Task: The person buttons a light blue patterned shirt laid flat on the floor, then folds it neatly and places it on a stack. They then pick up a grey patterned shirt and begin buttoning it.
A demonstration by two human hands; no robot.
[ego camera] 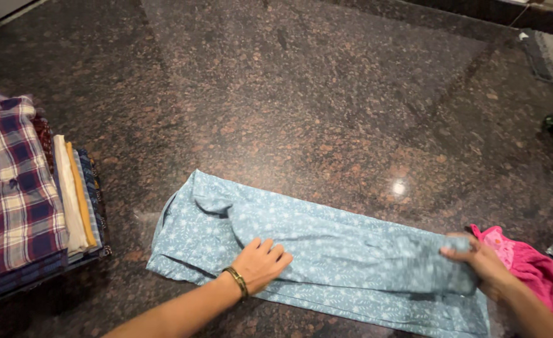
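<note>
Head view: left hand [261, 263] presses flat and open on a light blue printed shirt [326, 256] spread on the counter [326, 100]; right hand [476, 266] grips its far end, beside pink cloth [539, 272].

Bare granite floor [326, 94] beyond the blue garment [326, 250]; folded stack [20, 188] left, pink cloth [533, 269] right, perhaps crowding.
</note>
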